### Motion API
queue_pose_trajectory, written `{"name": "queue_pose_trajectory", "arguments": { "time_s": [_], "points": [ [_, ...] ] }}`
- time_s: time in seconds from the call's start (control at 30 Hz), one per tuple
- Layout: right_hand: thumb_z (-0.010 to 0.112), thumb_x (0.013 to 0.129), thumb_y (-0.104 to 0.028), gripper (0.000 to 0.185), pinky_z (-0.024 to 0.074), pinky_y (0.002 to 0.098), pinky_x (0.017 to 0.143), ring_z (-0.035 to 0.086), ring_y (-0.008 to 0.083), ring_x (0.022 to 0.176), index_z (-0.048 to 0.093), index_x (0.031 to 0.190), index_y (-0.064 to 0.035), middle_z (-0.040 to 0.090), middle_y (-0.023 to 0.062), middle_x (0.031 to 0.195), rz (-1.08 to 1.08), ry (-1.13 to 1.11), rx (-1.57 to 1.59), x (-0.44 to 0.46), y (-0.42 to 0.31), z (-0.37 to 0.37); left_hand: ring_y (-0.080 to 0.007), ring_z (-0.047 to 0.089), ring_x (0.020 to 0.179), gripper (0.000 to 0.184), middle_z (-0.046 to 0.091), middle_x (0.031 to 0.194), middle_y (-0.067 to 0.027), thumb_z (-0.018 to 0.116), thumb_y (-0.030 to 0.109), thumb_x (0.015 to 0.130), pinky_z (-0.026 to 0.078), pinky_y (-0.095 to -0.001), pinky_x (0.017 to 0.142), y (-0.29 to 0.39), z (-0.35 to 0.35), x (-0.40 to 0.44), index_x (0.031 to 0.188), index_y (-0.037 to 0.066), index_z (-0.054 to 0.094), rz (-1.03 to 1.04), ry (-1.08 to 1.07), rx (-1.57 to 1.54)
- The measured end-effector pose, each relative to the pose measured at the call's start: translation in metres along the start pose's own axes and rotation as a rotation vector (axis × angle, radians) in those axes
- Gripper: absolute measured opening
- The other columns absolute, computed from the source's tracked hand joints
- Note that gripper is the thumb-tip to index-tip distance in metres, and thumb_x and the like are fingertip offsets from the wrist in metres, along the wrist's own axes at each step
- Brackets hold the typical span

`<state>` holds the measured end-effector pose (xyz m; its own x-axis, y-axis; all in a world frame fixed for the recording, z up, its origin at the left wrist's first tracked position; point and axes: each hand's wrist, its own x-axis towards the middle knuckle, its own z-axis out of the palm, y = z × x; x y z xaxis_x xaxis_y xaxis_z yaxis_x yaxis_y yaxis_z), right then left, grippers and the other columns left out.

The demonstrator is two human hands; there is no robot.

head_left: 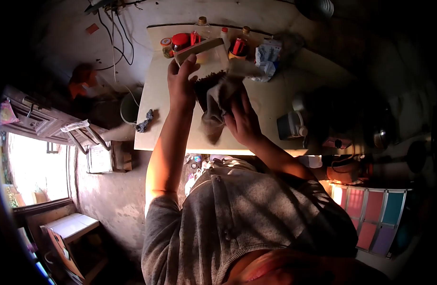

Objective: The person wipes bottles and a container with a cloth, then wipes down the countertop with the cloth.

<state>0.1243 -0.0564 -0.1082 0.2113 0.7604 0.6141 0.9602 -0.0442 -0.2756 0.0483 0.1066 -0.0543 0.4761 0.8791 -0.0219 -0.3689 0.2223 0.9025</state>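
Both arms reach forward, the left arm [170, 147] nearly straight. The left hand [181, 86] is farther out, its thumb extended in a grip; the right hand [245, 122] angles inward, nearer the body, fingers pointing forward.

Across the upper left, a pale, stained wall [156, 12] with hanging cables [132, 47]. At the far left, a framed window opening [38, 166], white with daylight; just above, carved wooden panelling [42, 122]. Lower left, a small white-topped table [71, 225] beside a patchy grey surface [111, 192], wall or floor unclear. At centre, a broad pale table [285, 95], sunlit along the near edge. Lower right, a rack of pink, teal and purple panels [373, 213]; deep shadow along the right side.
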Motion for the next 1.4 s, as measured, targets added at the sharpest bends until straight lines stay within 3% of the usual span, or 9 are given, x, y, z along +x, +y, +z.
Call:
{"name": "queue_pose_trajectory", "arguments": {
  "time_s": [0.2,0.3,0.53,0.6,0.7,0.83,0.93,1.13,1.4],
  "points": [
    [0.063,0.075,-0.022,0.047,0.0420,0.0428,0.084,0.047,0.0389,0.107,0.048,0.112,0.0030,0.048,0.0235,0.117,0.034,0.055,0.332,0.042,0.000,-0.003,-0.0160,0.051,0.094,0.052,0.054,0.099,-0.0057,0.061,0.038,0.075,0.038,-0.0329,0.079,0.012,-0.006,-0.007,0.113,0.005,0.045,0.095,-0.208,0.023],
    [0.048,0.088,-0.024,0.036,0.0399,0.0339,0.091,0.054,0.0258,0.101,0.052,0.112,0.0016,0.057,0.0141,0.109,0.266,0.030,0.771,0.093,0.001,-0.022,-0.0163,0.051,0.095,0.054,0.054,0.102,-0.0075,0.060,0.033,0.075,0.040,-0.0322,0.080,-0.001,-0.011,-0.009,0.117,0.004,0.044,0.011,-0.347,-0.211],
    [0.030,0.095,-0.038,0.051,0.0309,0.0287,0.098,0.044,0.0178,0.112,0.042,0.123,0.0026,0.049,0.0119,0.121,0.656,0.007,1.028,0.110,-0.023,-0.030,-0.0236,0.052,0.102,0.049,0.056,0.110,-0.0117,0.045,0.040,0.086,0.041,-0.0350,0.087,0.018,-0.021,-0.021,0.116,0.001,0.047,0.043,-0.353,-0.331],
    [0.034,0.094,-0.034,0.053,0.0240,0.0294,0.103,0.033,0.0203,0.122,0.027,0.133,0.0021,0.035,0.0135,0.134,0.607,-0.127,1.104,0.085,-0.027,-0.027,-0.0208,0.053,0.098,0.043,0.058,0.102,-0.0073,0.047,0.041,0.085,0.040,-0.0352,0.079,0.028,-0.034,-0.016,0.112,0.008,0.050,0.035,-0.129,-0.300],
    [0.067,0.071,-0.016,0.072,0.0283,0.0312,0.100,0.036,0.0206,0.117,0.029,0.130,0.0026,0.037,0.0128,0.129,-0.076,-0.233,0.620,0.063,-0.014,-0.011,-0.0179,0.053,0.095,0.038,0.058,0.098,-0.0028,0.051,0.040,0.082,0.035,-0.0339,0.078,0.052,-0.039,-0.016,0.107,0.011,0.051,0.146,-0.035,-0.132],
    [0.072,0.064,-0.011,0.075,0.0371,0.0334,0.093,0.046,0.0220,0.107,0.031,0.126,0.0035,0.046,0.0130,0.118,0.099,-0.233,0.955,0.073,-0.023,-0.019,-0.0167,0.053,0.094,0.039,0.057,0.097,-0.0040,0.054,0.035,0.080,0.036,-0.0349,0.079,0.060,-0.028,-0.028,0.108,0.008,0.050,0.209,-0.025,0.004],
    [0.073,0.064,-0.008,0.075,0.0390,0.0332,0.092,0.047,0.0217,0.106,0.031,0.125,0.0026,0.046,0.0121,0.118,0.028,-0.047,0.676,0.095,-0.030,-0.022,-0.0152,0.052,0.095,0.043,0.057,0.099,-0.0047,0.057,0.034,0.078,0.037,-0.0304,0.078,0.066,-0.021,-0.030,0.109,0.006,0.049,0.349,-0.119,0.057],
    [0.064,0.069,-0.003,0.041,0.0436,0.0286,0.083,0.056,0.0170,0.093,0.051,0.108,0.0000,0.060,0.0080,0.096,-0.049,0.190,0.911,0.123,-0.036,-0.026,-0.0189,0.049,0.102,0.060,0.051,0.110,-0.0125,0.071,0.019,0.070,0.039,-0.0299,0.088,0.060,-0.011,-0.041,0.116,-0.006,0.041,0.385,-0.171,-0.093],
    [0.039,0.092,-0.015,0.036,0.0332,0.0302,0.096,0.043,0.0201,0.111,0.035,0.125,-0.0012,0.044,0.0126,0.120,0.144,0.019,0.841,0.080,-0.011,0.002,-0.0162,0.052,0.097,0.045,0.055,0.103,-0.0056,0.063,0.028,0.075,0.036,-0.0302,0.083,0.059,-0.021,-0.045,0.110,0.005,0.047,0.352,-0.078,-0.137]
  ]
}}
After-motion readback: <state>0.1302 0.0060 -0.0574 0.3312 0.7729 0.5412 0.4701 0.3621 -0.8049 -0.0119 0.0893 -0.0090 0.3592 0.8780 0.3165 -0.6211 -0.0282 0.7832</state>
